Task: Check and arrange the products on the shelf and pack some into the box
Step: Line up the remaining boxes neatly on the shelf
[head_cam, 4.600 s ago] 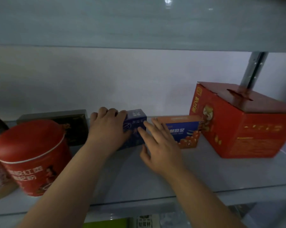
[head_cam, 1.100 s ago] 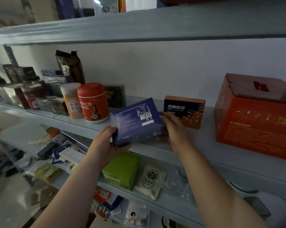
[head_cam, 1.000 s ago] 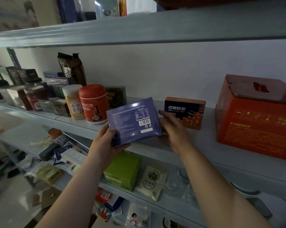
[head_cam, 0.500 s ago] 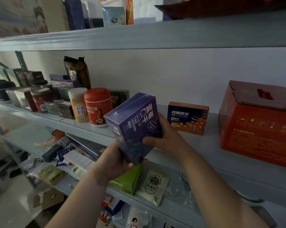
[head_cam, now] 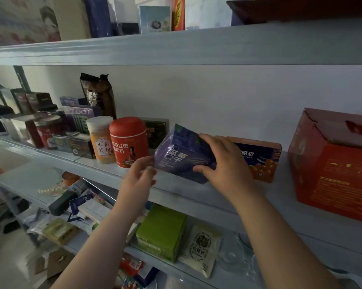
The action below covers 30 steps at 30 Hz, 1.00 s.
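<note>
At the centre of the frame the purple box (head_cam: 182,157) is tilted over the middle shelf (head_cam: 88,163), between the red canister (head_cam: 128,140) on its left and the orange box (head_cam: 261,161) on its right. The right hand (head_cam: 224,161) grips it, fingers curled over the top edge and thumb clamped on the front face. The left hand (head_cam: 138,176) reaches up from below, its bent fingers slightly apart with the tips at the box's lower left corner; whether they pinch it or only touch it cannot be told. The box's lowest corner is right at the shelf board, but contact is unclear.

The purple box is closed, so its contents are hidden, as are those of the orange box. At the right of the frame the large red carton (head_cam: 332,163) stands with its top flaps folded shut. Left of the canister, the pale-lidded jar (head_cam: 101,140) shows yellow filling through its wall. A dark pouch (head_cam: 98,94) stands upright behind it, sealed at the top.

On the shelf below, lower centre, a closed green box (head_cam: 161,232) stands just beside a flat cream sachet (head_cam: 203,247).
</note>
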Each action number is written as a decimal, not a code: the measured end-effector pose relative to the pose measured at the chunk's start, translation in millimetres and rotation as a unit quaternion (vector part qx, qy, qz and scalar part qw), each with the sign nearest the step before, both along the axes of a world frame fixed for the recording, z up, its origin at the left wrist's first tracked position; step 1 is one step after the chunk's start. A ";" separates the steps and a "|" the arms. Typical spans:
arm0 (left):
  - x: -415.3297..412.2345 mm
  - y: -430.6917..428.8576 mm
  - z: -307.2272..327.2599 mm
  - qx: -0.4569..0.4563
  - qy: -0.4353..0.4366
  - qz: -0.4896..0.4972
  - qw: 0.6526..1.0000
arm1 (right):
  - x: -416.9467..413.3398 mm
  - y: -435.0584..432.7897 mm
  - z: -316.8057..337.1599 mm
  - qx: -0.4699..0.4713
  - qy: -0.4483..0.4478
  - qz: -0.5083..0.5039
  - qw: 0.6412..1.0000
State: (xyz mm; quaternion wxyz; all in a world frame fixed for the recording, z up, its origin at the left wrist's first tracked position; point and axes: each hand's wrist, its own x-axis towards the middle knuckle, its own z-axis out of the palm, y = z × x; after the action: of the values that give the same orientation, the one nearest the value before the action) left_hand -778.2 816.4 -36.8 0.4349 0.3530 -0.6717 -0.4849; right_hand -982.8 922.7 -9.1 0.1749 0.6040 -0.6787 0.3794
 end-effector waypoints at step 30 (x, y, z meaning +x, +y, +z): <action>-76.6 -82.9 -11.4 -0.274 -0.116 -0.242 0.924 | -21.7 -39.9 -25.4 0.061 0.176 -0.251 0.950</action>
State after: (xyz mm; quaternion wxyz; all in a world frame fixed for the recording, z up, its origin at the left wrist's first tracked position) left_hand -854.8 733.5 -48.2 0.3028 0.1007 -0.8890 -0.3283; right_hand -1004.6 882.8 -34.6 0.3438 0.4807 -0.7889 0.1687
